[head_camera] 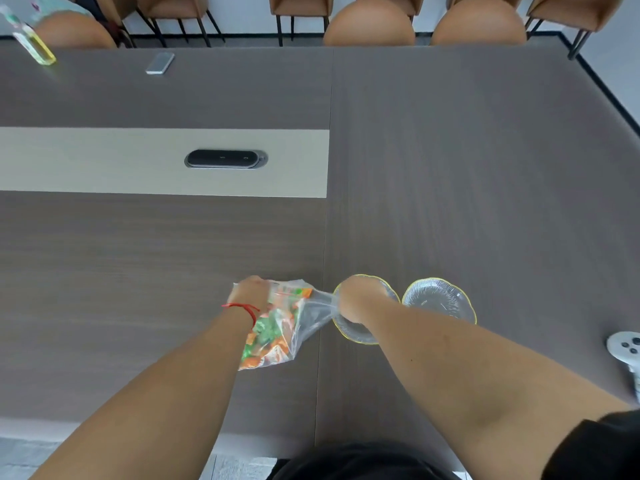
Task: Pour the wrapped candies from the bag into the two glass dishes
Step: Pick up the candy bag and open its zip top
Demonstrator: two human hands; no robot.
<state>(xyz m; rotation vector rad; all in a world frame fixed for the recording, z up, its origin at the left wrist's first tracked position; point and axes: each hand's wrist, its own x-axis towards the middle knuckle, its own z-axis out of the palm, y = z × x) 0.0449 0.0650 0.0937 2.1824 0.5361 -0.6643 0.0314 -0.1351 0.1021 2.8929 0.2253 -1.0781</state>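
A clear plastic bag [277, 327] full of orange and green wrapped candies hangs just above the table near its front edge. My left hand [252, 294], with a red string on its wrist, grips the bag's top left corner. My right hand [358, 299] is closed on the bag's stretched mouth end, right over the nearer glass dish [356, 336]. That gold-rimmed dish is partly hidden by my right hand and wrist. A second gold-rimmed glass dish [438, 299] sits just to its right and holds nothing.
A white game controller [627, 351] lies at the right table edge. A black oval cable hatch [225, 158] sits in the beige strip. Far back left lie a small grey device [160, 63] and a yellow-liquid bottle [34, 43]. Tan chairs [370, 26] line the far side.
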